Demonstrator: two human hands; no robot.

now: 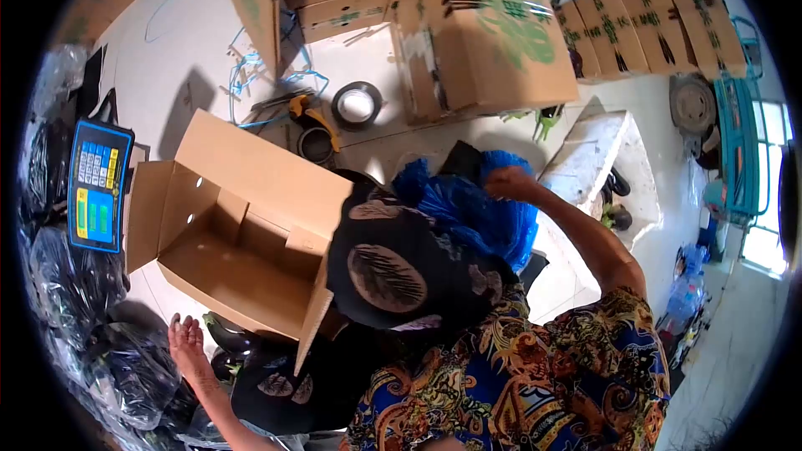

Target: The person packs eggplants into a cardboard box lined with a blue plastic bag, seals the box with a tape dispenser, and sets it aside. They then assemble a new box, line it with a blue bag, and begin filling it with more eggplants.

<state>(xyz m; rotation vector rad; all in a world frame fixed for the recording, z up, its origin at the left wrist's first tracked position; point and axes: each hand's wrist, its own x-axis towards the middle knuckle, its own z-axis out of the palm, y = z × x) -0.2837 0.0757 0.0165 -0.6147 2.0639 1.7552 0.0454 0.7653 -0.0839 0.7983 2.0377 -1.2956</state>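
My left hand [189,349] is at the lower left with its fingers stretched apart and nothing in it. Just to its right lie dark eggplants [224,336], partly hidden by my leg. An open cardboard box [242,259] stands in front of me, flaps spread, with bare cardboard showing inside. My right hand [510,184] reaches forward with its fingers closed on the edge of a crumpled blue plastic bag [480,213]. That bag lies beyond my knee, and what is inside it cannot be seen.
A digital scale display [100,185] stands at left above clear bags of eggplants [138,376]. Ahead are tape rolls [357,106], a yellow-handled tape dispenser [322,121], blue strapping and a printed carton [501,33]. At right are a foam box [589,154], stacked cartons [647,21] and a teal cart [735,134].
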